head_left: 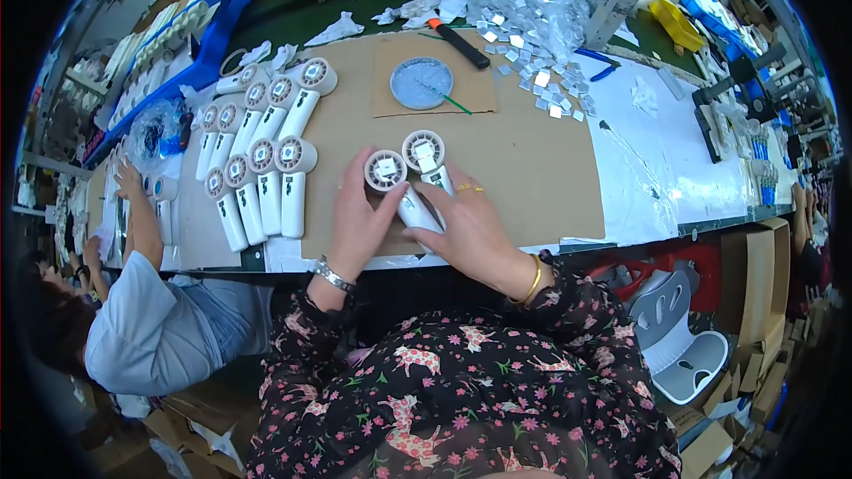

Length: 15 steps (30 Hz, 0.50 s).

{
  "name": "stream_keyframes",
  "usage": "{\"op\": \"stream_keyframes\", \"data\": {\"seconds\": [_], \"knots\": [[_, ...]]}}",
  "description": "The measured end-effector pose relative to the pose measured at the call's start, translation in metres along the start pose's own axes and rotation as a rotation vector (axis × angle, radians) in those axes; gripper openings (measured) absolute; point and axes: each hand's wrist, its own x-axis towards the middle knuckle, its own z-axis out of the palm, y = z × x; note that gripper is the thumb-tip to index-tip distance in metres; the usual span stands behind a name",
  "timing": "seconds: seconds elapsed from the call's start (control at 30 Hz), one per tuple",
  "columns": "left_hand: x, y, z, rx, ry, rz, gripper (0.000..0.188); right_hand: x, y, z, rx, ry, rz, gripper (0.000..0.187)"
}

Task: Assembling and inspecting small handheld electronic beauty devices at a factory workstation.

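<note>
Two white handheld fans lie side by side in front of me, their round heads pointing away. My left hand (pixel 362 220) grips the left fan (pixel 386 170) at its head, with the thumb against the top of the handle. My right hand (pixel 475 229) is wrapped round the handle of the right fan (pixel 424 152), its fingertips also close to the left fan's handle. Each fan head has a pale square piece at its centre. The hands cover part of both handles.
Several more white fans (pixel 293 155) lie in rows on the cardboard at left. Beyond my hands are a round dish (pixel 422 82) with a green stick, a black-and-orange cutter (pixel 459 43) and scattered small square pieces (pixel 541 78). A co-worker (pixel 155 319) sits at left.
</note>
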Motion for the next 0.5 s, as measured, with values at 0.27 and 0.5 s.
{"op": "stream_keyframes", "data": {"seconds": [0.27,0.5], "knots": [[0.036,-0.017,-0.023,-0.152,-0.165,-0.052,0.075,0.033,0.035,-0.034,0.09,-0.027,-0.049,0.037],[0.048,0.019,-0.037,0.135,-0.045,0.189,0.072,0.078,0.078,-0.07,-0.119,0.142,0.071,0.019]]}}
